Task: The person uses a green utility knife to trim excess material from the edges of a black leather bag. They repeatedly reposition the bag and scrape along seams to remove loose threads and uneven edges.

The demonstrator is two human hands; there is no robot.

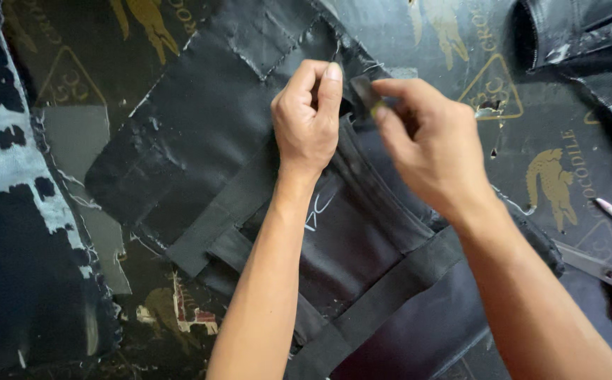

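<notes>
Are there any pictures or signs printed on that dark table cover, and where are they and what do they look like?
Gold animal print: right of the right hand, reptile-shaped, on black.
Gold triangle sign: above that animal, outline only.
Second gold triangle: upper left, left of the left hand, fainter.
Gold animal print: top edge, left of centre, partly cut off.
Red and cream patch: bottom left, worn, irregular.
</notes>
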